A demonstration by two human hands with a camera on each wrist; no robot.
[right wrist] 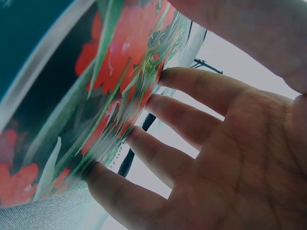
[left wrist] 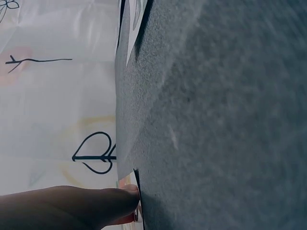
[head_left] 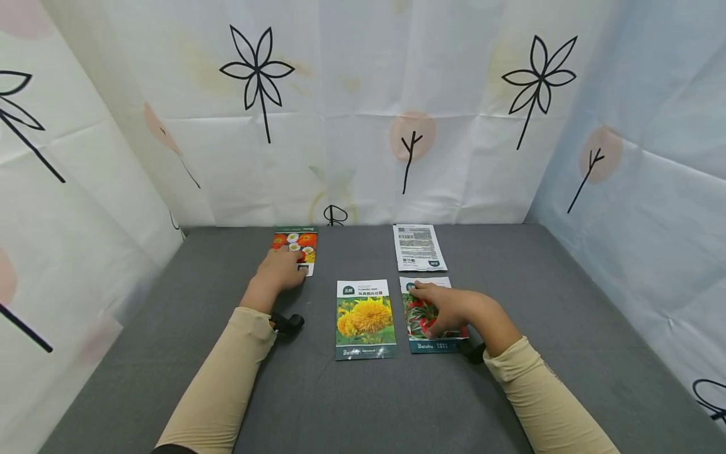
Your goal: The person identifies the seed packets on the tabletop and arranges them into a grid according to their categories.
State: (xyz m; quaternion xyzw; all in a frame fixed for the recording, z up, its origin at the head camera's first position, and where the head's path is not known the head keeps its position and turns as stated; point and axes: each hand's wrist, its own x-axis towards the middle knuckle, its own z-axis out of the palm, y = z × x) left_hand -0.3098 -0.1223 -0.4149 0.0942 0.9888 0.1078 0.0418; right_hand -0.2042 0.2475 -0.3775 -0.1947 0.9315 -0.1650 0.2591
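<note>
My left hand [head_left: 278, 270] rests on a seed packet with orange, white and yellow flowers [head_left: 309, 241] at the table's far left. In the left wrist view the thumb [left wrist: 115, 203] presses that packet's edge. At the right, my right hand [head_left: 454, 309] lies over a seed packet with red flowers [head_left: 437, 347], its fingers spread. The right wrist view shows fingertips touching the printed face of this packet [right wrist: 120, 52]. Between the hands lies a seed packet with yellow flowers [head_left: 365, 321], face up.
Behind the red-flower packet lies a white packet [head_left: 420, 249] with its printed text side up. The grey table [head_left: 351, 410] meets white patterned cloth [head_left: 363, 82] at its back and sides. Dark bands with small black devices [head_left: 289, 323] sit on both wrists.
</note>
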